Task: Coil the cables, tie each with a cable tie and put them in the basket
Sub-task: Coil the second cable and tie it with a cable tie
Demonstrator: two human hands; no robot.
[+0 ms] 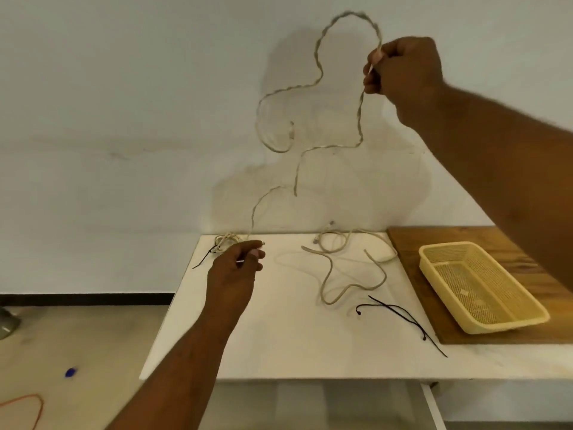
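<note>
Single head-worn wide-angle view from close above the near edge of a white table [310, 352], looking forward and down toward the wall [124, 88] behind.

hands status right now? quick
Left hand: closed, pinching the cable near its end, low over the table.
Right hand: closed on the same cable, raised high.

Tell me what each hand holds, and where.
Both hold one beige cable: the right hand grips it mid-length, up high; the left hand pinches near one end.
</note>
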